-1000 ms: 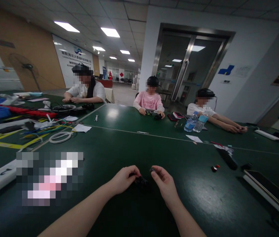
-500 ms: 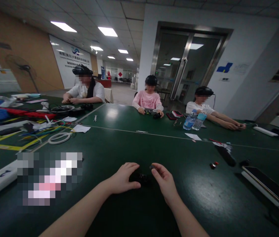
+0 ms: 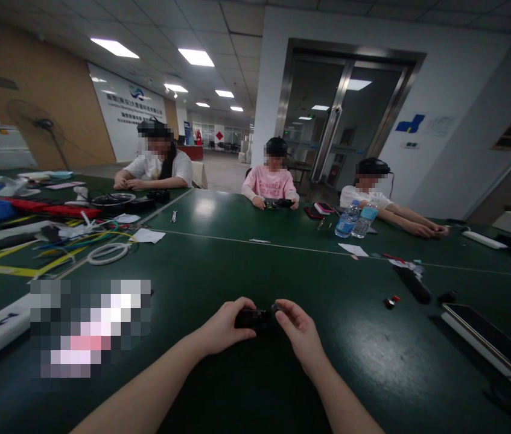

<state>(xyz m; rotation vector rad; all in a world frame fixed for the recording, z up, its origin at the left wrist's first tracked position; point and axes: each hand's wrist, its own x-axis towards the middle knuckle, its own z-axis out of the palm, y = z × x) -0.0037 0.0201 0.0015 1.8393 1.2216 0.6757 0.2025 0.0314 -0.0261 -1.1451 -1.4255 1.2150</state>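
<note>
One black object in the left hand, gripped between thumb and fingers on or just above the bench. In the right hand, a small dark piece, pinched at the fingertips just beside that object. Beyond both hands, to the right, two plastic bottles.

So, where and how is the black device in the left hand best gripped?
Probably by its right end, from the right: the left hand grips the left end of the black device, leaving the right exposed. The right hand, pinching a small piece, might need freeing first.
</note>
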